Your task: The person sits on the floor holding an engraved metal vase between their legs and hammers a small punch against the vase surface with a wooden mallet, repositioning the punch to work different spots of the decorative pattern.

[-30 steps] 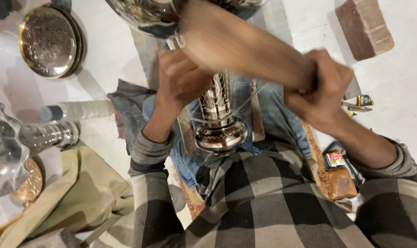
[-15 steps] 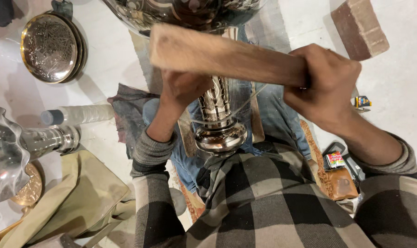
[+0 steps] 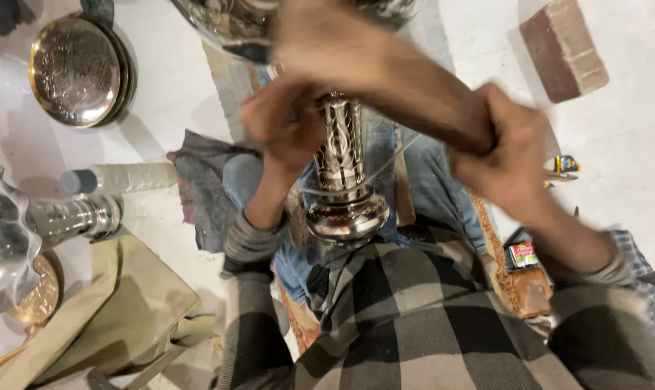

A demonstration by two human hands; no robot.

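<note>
A shiny engraved metal vase (image 3: 339, 170) stands upright between my knees, its round foot toward me and its wide bowl at the top edge. My left hand (image 3: 282, 126) grips the vase's stem just under the bowl. My right hand (image 3: 511, 155) is closed on one end of a long wooden block (image 3: 385, 76), which reaches up and left across the vase and is blurred by motion. Thin wire loops around the stem.
Stacked engraved metal plates (image 3: 78, 70) lie at the far left. Another fluted silver vase (image 3: 24, 227) lies at the left on tan cloth (image 3: 118, 310). A plastic bottle (image 3: 121, 178), a dark rag (image 3: 201, 188), a brick (image 3: 564, 47) and small packets (image 3: 524, 254) are around.
The wooden block has kept swinging over the vase, from tilted to level and now tilted again and blurred. My left hand stays on the stem.
</note>
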